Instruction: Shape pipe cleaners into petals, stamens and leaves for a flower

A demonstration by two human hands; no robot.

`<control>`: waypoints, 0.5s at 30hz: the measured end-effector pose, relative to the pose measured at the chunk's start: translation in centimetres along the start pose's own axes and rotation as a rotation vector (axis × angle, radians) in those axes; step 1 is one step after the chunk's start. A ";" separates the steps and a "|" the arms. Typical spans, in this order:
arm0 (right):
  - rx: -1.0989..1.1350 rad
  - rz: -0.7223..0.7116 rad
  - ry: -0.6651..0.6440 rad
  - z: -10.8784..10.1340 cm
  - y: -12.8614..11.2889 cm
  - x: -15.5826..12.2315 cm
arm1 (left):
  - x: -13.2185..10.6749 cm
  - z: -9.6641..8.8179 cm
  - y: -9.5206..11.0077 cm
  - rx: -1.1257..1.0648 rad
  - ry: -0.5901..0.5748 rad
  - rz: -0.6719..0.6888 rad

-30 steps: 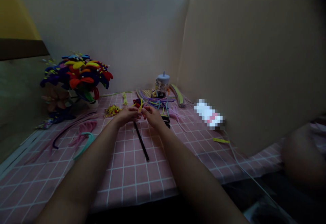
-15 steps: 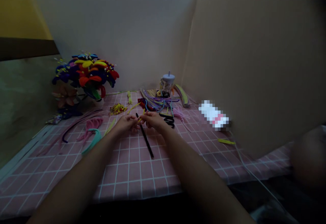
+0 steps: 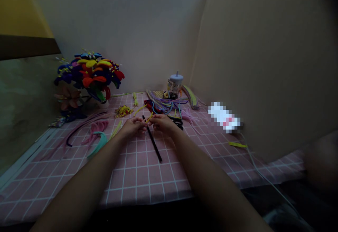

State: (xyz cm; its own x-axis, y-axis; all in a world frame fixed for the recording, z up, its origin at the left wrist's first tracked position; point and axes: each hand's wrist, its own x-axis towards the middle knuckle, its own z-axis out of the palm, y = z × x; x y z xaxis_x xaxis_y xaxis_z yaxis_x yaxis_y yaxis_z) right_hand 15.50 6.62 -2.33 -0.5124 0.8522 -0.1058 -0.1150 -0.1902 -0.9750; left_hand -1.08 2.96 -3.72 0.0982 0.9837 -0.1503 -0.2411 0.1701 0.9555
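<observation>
My left hand [image 3: 133, 127] and my right hand [image 3: 163, 123] meet over the middle of the table, fingertips closed in pinches. Between them is a short yellow pipe cleaner [image 3: 149, 117], gripped from both sides. A thin black stick, perhaps a pencil [image 3: 154, 144], slants on the cloth below, its far end close to my left fingertips. Just beyond my right hand lie black-handled scissors [image 3: 177, 121], partly hidden by it. Past my left hand sits a heap of small yellow and red bits [image 3: 123, 111].
A bouquet of fuzzy flowers [image 3: 92, 71] stands back left. Pink loops [image 3: 98, 130] and a teal bundle [image 3: 99, 145] lie left. Behind are purple pipe cleaners [image 3: 165, 102] and a lidded cup [image 3: 175, 84]. To the right are a blurred white object [image 3: 220, 114], a cable [image 3: 260, 174] and a board wall [image 3: 264, 66].
The view has tilted down slightly, and everything sits a little further right. Both hands keep hold of the yellow pipe cleaner, with their fingers slightly shifted.
</observation>
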 end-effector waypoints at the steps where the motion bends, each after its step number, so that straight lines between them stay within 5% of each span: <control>1: 0.009 -0.006 0.006 -0.2 0.0 0.0 | 0.0 0.0 0.0 0.001 0.016 0.005; 7: -0.028 -0.007 0.028 0.0 -0.4 -0.5 | -0.6 0.7 0.9 0.131 0.094 0.079; 15: -0.122 -0.051 -0.073 0.4 -0.3 -0.4 | -1.1 1.1 1.4 0.243 0.007 0.187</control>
State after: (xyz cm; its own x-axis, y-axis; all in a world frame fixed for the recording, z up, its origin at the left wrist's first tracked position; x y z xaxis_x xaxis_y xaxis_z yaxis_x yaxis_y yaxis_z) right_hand 15.39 6.12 -1.96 -0.5694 0.8209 -0.0449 -0.0411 -0.0830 -0.9957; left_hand -0.43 2.05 -1.95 0.0669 0.9972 0.0332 -0.0168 -0.0321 0.9993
